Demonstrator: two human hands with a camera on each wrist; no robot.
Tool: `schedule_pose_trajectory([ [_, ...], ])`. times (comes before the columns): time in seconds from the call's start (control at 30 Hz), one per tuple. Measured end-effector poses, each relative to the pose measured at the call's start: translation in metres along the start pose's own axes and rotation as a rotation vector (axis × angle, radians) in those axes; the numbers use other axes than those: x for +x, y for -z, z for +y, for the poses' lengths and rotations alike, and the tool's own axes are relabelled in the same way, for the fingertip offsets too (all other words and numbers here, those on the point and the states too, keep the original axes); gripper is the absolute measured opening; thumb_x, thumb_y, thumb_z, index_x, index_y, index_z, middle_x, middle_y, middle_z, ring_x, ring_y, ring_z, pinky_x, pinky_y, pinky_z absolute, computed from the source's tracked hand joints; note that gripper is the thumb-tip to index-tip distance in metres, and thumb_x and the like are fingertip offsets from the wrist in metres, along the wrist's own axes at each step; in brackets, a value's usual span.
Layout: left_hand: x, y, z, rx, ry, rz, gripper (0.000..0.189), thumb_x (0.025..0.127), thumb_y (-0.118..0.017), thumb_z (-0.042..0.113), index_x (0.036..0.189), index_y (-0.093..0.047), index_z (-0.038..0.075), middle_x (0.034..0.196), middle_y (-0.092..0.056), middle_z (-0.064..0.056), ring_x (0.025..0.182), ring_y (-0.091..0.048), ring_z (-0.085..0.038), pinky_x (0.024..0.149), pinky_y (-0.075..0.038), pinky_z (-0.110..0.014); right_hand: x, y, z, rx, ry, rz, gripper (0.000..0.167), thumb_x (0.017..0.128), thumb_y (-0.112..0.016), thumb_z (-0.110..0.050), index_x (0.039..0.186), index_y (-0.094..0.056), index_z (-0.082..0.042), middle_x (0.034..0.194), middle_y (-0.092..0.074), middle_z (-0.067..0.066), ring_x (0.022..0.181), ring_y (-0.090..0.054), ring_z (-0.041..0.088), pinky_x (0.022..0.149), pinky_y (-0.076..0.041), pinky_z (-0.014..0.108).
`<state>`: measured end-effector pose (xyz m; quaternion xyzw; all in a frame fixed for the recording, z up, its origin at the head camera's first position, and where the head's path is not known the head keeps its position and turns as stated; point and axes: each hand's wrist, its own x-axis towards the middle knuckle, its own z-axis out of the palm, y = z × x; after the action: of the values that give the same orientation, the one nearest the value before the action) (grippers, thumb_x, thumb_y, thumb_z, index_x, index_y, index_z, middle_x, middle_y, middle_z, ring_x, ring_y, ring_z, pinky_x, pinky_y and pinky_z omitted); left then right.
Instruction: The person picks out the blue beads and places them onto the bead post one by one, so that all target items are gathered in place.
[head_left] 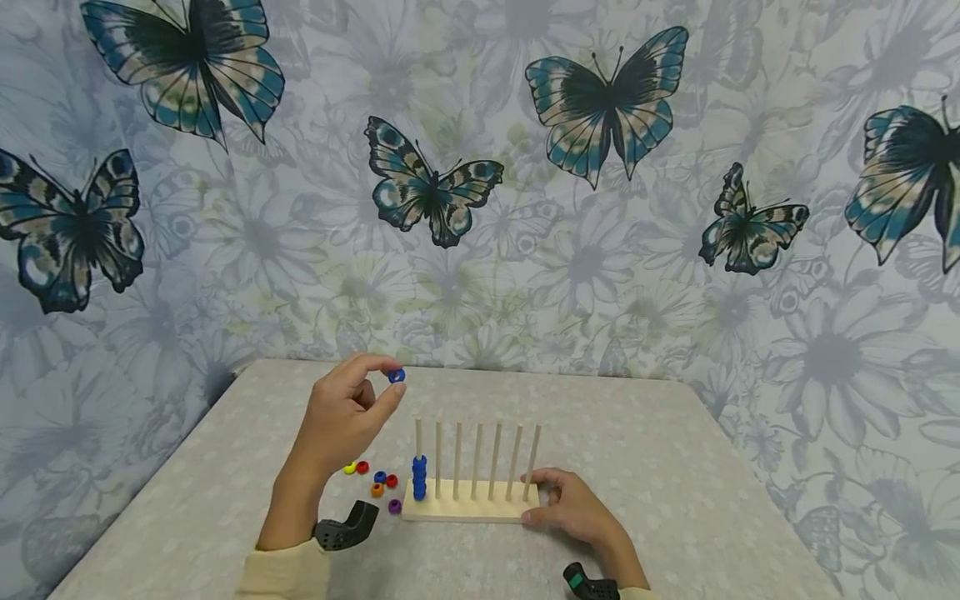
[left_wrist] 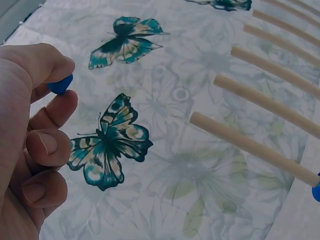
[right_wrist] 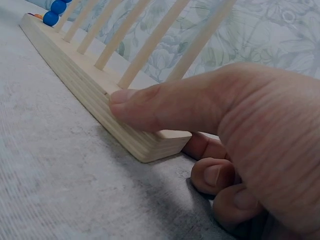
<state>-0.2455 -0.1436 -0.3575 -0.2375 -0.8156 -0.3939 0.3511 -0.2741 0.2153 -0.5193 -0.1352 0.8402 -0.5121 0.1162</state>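
Note:
Between thumb and index finger, my left hand (head_left: pixel 347 414) pinches a blue bead (head_left: pixel 397 376), held up above and left of the pegs. In the left wrist view that bead (left_wrist: pixel 61 85) is partly covered by the fingertips. A wooden peg board (head_left: pixel 471 510) with several upright pegs stands on the table. Blue beads (head_left: pixel 419 478) are stacked on its leftmost peg; the other pegs are bare. My right hand (head_left: pixel 573 505) grips the board's right end, its thumb along the front edge in the right wrist view, where the wooden base (right_wrist: pixel 165 145) shows clearly.
Several loose beads lie left of the board, among them a yellow bead (head_left: pixel 349 468), a red bead (head_left: pixel 363 467), an orange bead (head_left: pixel 377 490) and a purple bead (head_left: pixel 394 506). The pale table (head_left: pixel 675 467) meets a wall (head_left: pixel 465 308) with butterflies on it.

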Motion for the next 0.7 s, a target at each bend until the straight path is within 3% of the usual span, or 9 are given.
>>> schedule_pose_trajectory([
  [0.4,-0.0032,-0.0005,-0.0021,-0.023,0.007,0.014,0.029,0.091,-0.074,0.012,0.116,-0.069,0.026,0.102,-0.064,0.01,0.046,-0.032,-0.004,0.047,-0.033,-0.022,0.0015,-0.0026,0.0016,0.002,-0.005,-0.016,0.056,0.071,-0.09,-0.021,0.123,-0.07,-0.012,0.069,-0.047,-0.002,0.057,-0.035,0.01,0.049,-0.031,0.021],
  [0.7,-0.0013,-0.0016,-0.0053,-0.004,0.036,-0.036,0.025,0.092,-0.073,0.017,0.115,-0.069,0.026,0.099,-0.064,0.012,0.05,-0.037,-0.004,0.047,-0.036,-0.023,-0.0001,0.0007,-0.0026,-0.027,-0.022,-0.004,0.057,0.071,-0.091,-0.024,0.123,-0.07,-0.014,0.07,-0.05,-0.001,0.058,-0.038,0.01,0.049,-0.032,0.021],
])
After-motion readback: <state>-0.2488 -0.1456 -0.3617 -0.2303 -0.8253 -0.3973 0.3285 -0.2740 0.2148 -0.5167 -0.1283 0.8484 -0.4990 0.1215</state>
